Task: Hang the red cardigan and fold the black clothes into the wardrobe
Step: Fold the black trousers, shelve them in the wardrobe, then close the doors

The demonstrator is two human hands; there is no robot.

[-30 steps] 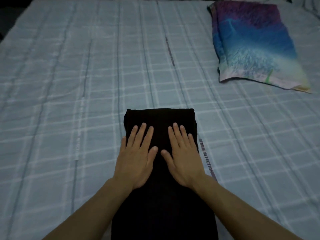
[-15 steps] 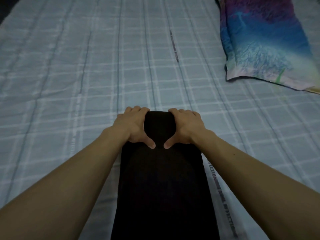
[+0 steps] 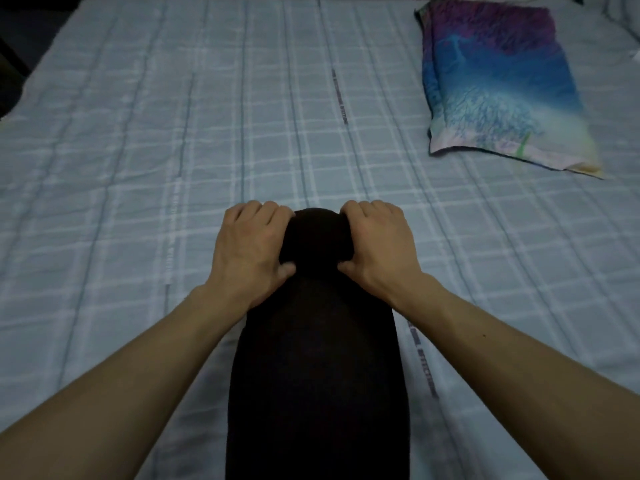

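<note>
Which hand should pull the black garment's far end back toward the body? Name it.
Neither alone, probably: left hand and right hand both grip the far end of the long black fabric garment, one per side, equally placed. Use both.

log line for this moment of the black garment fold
stage: folding black garment | left hand: grips far end | right hand: grips far end | surface: plaid bed sheet | nearby: colourful pillow

Dim light; plaid bedsheet (image 3: 138, 168); colourful pillow (image 3: 498, 84)
</note>
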